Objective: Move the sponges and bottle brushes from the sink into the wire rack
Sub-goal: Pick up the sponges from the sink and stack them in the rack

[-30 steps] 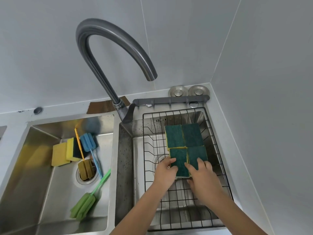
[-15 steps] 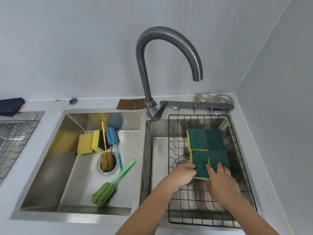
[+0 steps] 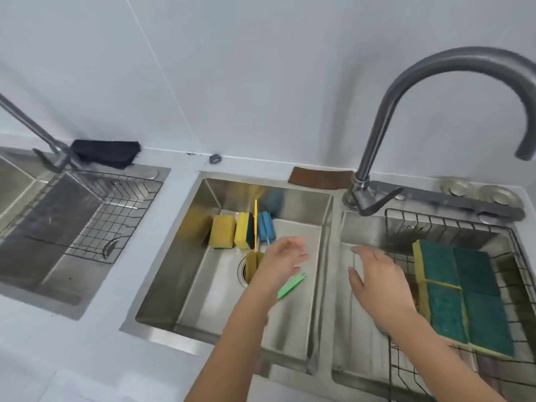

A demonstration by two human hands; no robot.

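Observation:
Several green-topped sponges [image 3: 464,294] lie flat side by side in the wire rack [image 3: 441,221] over the right basin. In the middle sink [image 3: 290,323] two yellow sponges [image 3: 222,231] lean at the back beside a blue bottle brush [image 3: 266,227] and an orange-handled brush [image 3: 255,224] whose head sits on the drain. A green brush handle [image 3: 291,285] pokes out from under my left forearm. My left hand [image 3: 282,261] hovers open above the drain. My right hand [image 3: 377,282] is open over the right basin's left part, just left of the rack's sponges.
A tall curved faucet [image 3: 406,91] rises between the middle and right basins. A grey bar [image 3: 452,200] and two metal drain caps [image 3: 481,191] sit behind the rack. A third sink with a wire rack [image 3: 110,210] and a black cloth [image 3: 107,152] is at left.
Both hands have let go of the sponges in the rack and moved left, the left hand now over the middle sink. The view has swung left.

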